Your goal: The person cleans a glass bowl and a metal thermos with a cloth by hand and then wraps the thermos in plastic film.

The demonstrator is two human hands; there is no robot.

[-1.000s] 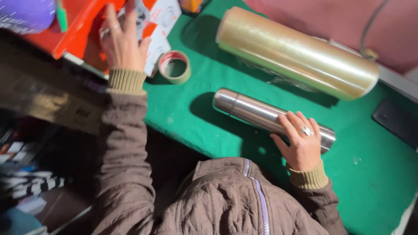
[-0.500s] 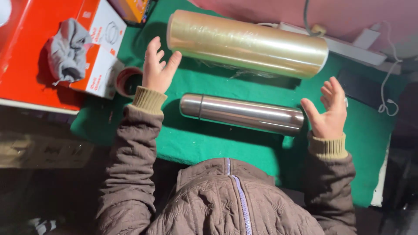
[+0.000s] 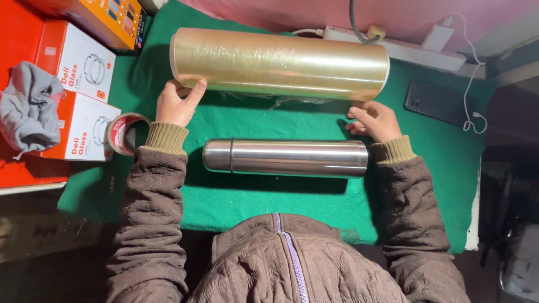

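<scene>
Between the hands lies one steel flask (image 3: 286, 157) on the green worktop (image 3: 438, 163). The left hand (image 3: 175, 105) and right hand (image 3: 375, 120), apart, touch one film roll (image 3: 279, 64). Left of the left hand: one tape ring (image 3: 124, 133), two white-and-orange boxes (image 3: 76, 62), one orange box (image 3: 106, 19).

Left hand (image 3: 175, 105) and right hand (image 3: 375, 120) touch the ends of a film roll (image 3: 279, 64); steel flask (image 3: 286, 157) lies beside it on green cloth (image 3: 426, 146).
</scene>
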